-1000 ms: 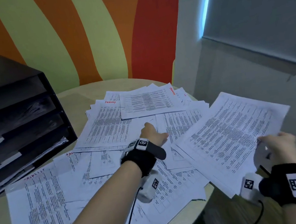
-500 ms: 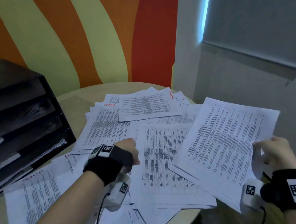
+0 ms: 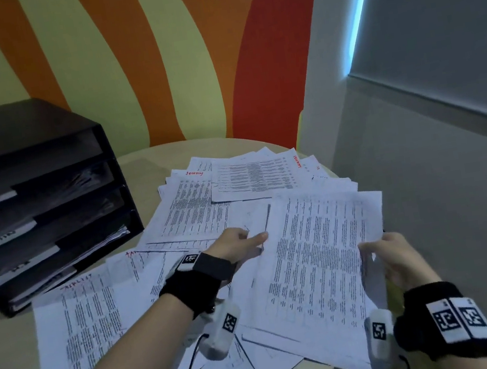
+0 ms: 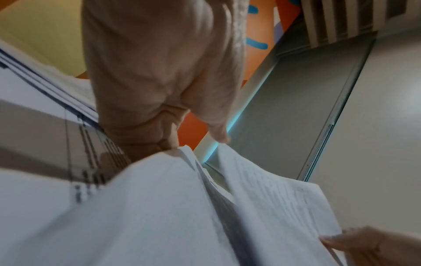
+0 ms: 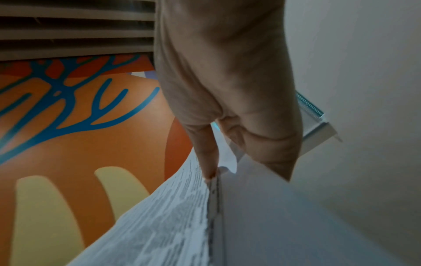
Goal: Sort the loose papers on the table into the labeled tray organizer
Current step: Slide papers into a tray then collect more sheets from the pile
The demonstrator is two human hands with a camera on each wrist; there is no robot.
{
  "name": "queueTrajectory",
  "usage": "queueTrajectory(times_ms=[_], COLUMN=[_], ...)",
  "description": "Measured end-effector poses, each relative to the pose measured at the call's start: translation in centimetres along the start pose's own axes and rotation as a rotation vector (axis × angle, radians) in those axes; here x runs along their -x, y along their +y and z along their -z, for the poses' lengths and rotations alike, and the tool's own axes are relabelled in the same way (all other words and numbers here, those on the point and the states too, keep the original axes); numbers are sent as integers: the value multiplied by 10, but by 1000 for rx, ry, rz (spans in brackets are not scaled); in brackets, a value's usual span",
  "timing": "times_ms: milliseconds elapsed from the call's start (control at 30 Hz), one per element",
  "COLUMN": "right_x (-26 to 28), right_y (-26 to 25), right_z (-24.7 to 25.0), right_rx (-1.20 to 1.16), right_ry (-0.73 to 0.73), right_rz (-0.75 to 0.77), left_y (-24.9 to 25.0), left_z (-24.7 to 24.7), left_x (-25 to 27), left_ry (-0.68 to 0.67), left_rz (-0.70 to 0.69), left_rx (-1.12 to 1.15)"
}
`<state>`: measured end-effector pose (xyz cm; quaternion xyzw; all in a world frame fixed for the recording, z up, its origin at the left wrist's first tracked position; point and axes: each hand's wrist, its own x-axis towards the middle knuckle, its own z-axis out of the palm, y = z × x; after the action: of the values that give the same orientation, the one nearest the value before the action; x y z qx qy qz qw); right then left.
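Right hand (image 3: 395,256) at 4 o'clock, pinching printed sheaf (image 3: 320,261) by its right edge | left hand (image 3: 238,242) at centre, pinching same sheaf's left edge | loose papers (image 3: 195,210) spread across desk (image 3: 6,362) | tray organizer (image 3: 32,197) at 10 o'clock, papers in lower trays

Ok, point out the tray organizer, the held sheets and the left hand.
tray organizer (image 3: 115,178): head view, right side wall.
held sheets (image 3: 319,255): head view, middle of top printed page.
left hand (image 3: 235,242): head view, back of hand.
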<state>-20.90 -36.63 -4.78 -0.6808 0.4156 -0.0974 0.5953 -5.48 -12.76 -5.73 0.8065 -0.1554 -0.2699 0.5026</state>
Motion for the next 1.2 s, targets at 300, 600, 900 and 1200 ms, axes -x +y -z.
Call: queueTrajectory(times_ms=[300, 600, 900, 1200], right_x=[2, 20, 7, 0], right_y=[-4, -18, -11, -5], right_z=[-13, -4, -3, -6], right_rx=[-200, -214, -184, -157], right_ry=[14, 53, 114, 134], right_rz=[104, 126, 118, 95], left_y=[19, 18, -10, 13], left_z=[1, 37, 70, 58], left_x=[13, -54, -124, -119], left_ry=[-5, 428, 575, 499], left_rz=[-205, 16, 153, 152], left_rx=[299, 303, 376, -330])
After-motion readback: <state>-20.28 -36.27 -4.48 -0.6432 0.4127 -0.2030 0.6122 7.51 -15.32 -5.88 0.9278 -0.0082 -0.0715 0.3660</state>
